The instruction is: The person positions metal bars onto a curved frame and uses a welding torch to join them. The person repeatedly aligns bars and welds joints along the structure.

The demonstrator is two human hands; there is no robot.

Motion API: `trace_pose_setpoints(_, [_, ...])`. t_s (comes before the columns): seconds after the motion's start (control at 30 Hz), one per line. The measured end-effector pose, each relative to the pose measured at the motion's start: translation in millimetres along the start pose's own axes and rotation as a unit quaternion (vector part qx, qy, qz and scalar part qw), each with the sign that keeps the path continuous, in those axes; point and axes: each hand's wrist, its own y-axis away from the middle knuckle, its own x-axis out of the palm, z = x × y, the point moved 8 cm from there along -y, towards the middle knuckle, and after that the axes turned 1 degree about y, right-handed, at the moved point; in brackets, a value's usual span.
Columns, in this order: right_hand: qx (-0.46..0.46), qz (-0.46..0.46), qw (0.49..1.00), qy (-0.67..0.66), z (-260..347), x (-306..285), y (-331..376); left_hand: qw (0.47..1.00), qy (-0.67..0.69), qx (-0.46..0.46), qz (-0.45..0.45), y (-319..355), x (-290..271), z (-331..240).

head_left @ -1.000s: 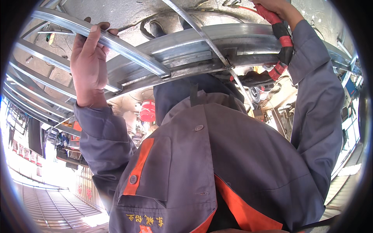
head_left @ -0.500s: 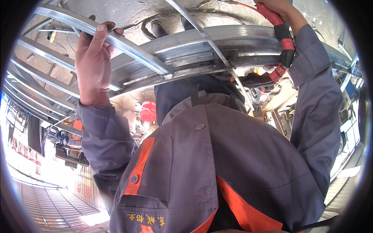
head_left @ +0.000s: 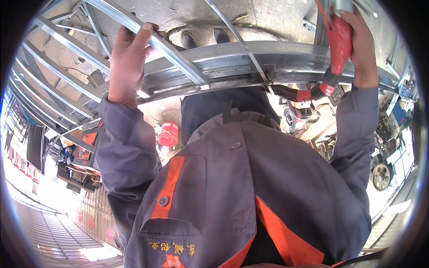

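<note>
Head view is looking down the front of the person's grey work jacket (head_left: 250, 187) with its orange stripes, and both arms are reaching out to a frame of galvanised steel sections.

The left hand (head_left: 127, 67) is wrapping around a thin steel bar (head_left: 174, 56) that is running diagonally across the frame; the fingers (head_left: 144, 33) are curling over the bar's top edge and the palm is pressing against its near side, so the hand is closed on the bar rather than spread. The bar's lower end is meeting the wide curved steel channel (head_left: 250, 60), which is spanning the picture from the left hand to the right wrist.

The right hand (head_left: 359, 49) is gripping a red welding electrode holder (head_left: 339, 40), with the fingers closed round its handle just above the right end of the curved channel. A red-and-black cable (head_left: 313, 92) is hanging from the holder's lower end and is looping under the channel's underside. The tip of the holder is running out of the picture at the top edge, so what it is touching cannot be told.

More parallel steel bars (head_left: 58, 85) are fanning out toward the left end of the frame. Beyond the channel, a pair of dark shoes (head_left: 203, 39) is standing on grey concrete floor (head_left: 272, 18). A red cylinder (head_left: 169, 134) is showing below the channel, beside the jacket collar.
</note>
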Motion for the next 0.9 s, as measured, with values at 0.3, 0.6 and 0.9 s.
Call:
trace_pose_setpoints(0.3, [-0.195,0.033,0.972,-0.130,74,-45,135,0.992,-0.128,-0.003,-0.017,1,-9,-1])
trace_pose_setpoints(0.6, [-0.250,0.072,0.964,-0.047,98,-4,172,0.996,-0.082,0.035,-0.005,7,-2,-21])
trace_pose_setpoints(0.9, [-0.022,0.258,0.955,0.148,137,30,203,0.996,-0.078,0.051,-0.016,0,-13,-15])
